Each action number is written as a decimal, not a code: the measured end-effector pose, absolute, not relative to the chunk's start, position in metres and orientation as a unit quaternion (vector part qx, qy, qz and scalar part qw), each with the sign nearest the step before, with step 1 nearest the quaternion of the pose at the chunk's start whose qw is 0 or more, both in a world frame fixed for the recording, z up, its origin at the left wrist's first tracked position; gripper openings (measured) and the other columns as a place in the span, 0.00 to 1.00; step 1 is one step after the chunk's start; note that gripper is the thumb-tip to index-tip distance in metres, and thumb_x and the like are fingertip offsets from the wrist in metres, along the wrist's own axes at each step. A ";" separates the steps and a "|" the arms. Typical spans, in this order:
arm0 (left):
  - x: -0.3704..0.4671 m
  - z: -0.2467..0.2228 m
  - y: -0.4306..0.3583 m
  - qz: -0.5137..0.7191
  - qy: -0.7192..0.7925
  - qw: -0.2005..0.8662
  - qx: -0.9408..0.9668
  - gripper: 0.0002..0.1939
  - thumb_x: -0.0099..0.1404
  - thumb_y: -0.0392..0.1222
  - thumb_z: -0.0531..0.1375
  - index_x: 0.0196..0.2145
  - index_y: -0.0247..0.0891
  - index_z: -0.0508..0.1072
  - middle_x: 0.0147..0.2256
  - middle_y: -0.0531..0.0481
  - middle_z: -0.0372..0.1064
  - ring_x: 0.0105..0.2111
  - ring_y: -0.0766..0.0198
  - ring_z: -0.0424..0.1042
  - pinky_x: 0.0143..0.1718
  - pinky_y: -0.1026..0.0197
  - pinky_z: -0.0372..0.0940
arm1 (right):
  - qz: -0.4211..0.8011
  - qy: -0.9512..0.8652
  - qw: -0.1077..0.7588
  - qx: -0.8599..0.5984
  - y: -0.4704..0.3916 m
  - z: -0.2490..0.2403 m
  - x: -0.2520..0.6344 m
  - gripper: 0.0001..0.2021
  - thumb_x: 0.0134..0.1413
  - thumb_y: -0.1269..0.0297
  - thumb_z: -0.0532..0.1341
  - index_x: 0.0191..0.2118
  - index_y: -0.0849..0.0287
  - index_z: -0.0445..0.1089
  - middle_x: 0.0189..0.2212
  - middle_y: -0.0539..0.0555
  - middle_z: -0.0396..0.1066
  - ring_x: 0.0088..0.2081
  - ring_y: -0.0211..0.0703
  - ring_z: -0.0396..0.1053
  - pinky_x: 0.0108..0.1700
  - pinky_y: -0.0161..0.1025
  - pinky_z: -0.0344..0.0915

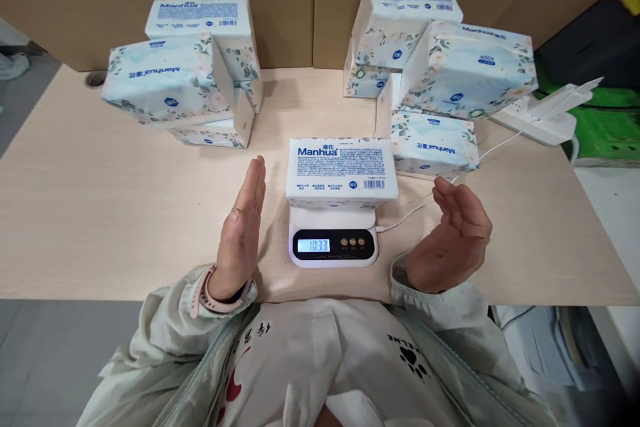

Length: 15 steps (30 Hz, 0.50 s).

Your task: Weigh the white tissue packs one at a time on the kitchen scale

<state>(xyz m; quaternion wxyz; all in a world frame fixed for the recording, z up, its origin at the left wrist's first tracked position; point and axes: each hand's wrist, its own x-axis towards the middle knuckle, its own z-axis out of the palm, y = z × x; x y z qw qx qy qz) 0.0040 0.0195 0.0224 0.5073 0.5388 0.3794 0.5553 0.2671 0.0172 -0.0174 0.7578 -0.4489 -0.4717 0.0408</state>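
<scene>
The left hand (240, 233) is held on edge, flat and wide, with its fingers straight, together and directed away from the body; a pink band (201, 297) encircles its wrist. The right hand (453, 237) is loosely cupped, fingers slightly bent, its palm turned inward. Neither hand grips an object. Between the two hands, and apart from both, a white digital scale (333, 217) rests on the wooden tabletop (125, 227). A Manhua tissue pack (342, 173) lies on the scale, printed face up, overhanging the platform toward the right-hand side. The lit display (314, 245) faces the body and shows the digits 1033; a decimal point is too small to confirm. A white cable (400, 221) leaves the right side of the scale, passes beyond the right fingertips and runs toward a white power strip (543, 110). Beyond the left hand stands a left group of stacked packs (170, 80); beyond the right hand stands a right group of stacked packs (465, 70), its lower front pack (435, 140) near the right fingertips. A brown cardboard panel (285, 7) stands behind both groups.
</scene>
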 end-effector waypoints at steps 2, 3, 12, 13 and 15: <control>0.004 0.023 0.020 0.553 0.379 0.509 0.540 0.30 0.81 0.64 0.45 0.73 0.61 0.66 0.77 0.66 0.51 0.81 0.57 0.38 0.83 0.48 0.35 | 0.047 -0.468 0.756 -0.456 0.016 -0.016 0.265 0.28 0.73 0.62 0.44 0.61 0.51 0.79 0.53 0.59 0.80 0.57 0.60 0.78 0.61 0.67 0.70; 0.004 0.023 0.019 0.554 0.381 0.509 0.537 0.30 0.81 0.65 0.45 0.73 0.60 0.66 0.77 0.66 0.51 0.81 0.57 0.38 0.83 0.48 0.35 | 0.050 -0.462 0.757 -0.460 0.016 -0.015 0.265 0.28 0.73 0.64 0.44 0.61 0.52 0.79 0.53 0.58 0.81 0.57 0.59 0.79 0.62 0.66 0.70; 0.005 0.023 0.020 0.564 0.386 0.511 0.522 0.30 0.80 0.67 0.47 0.71 0.59 0.69 0.77 0.63 0.53 0.81 0.54 0.39 0.84 0.46 0.34 | 0.041 -0.444 0.757 -0.478 0.016 -0.013 0.265 0.27 0.72 0.62 0.44 0.58 0.56 0.79 0.51 0.58 0.81 0.56 0.58 0.80 0.61 0.66 0.72; 0.005 0.023 0.020 0.564 0.384 0.511 0.523 0.30 0.80 0.67 0.47 0.71 0.59 0.69 0.77 0.63 0.53 0.81 0.54 0.39 0.84 0.46 0.34 | 0.040 -0.441 0.756 -0.481 0.016 -0.013 0.264 0.27 0.72 0.62 0.44 0.58 0.57 0.79 0.51 0.59 0.81 0.56 0.58 0.80 0.61 0.65 0.72; 0.004 0.023 0.021 0.564 0.384 0.513 0.522 0.30 0.80 0.67 0.47 0.71 0.59 0.69 0.77 0.63 0.53 0.81 0.54 0.39 0.84 0.46 0.33 | 0.034 -0.435 0.752 -0.494 0.016 -0.012 0.264 0.27 0.72 0.60 0.43 0.57 0.58 0.78 0.50 0.60 0.81 0.56 0.58 0.80 0.61 0.66 0.73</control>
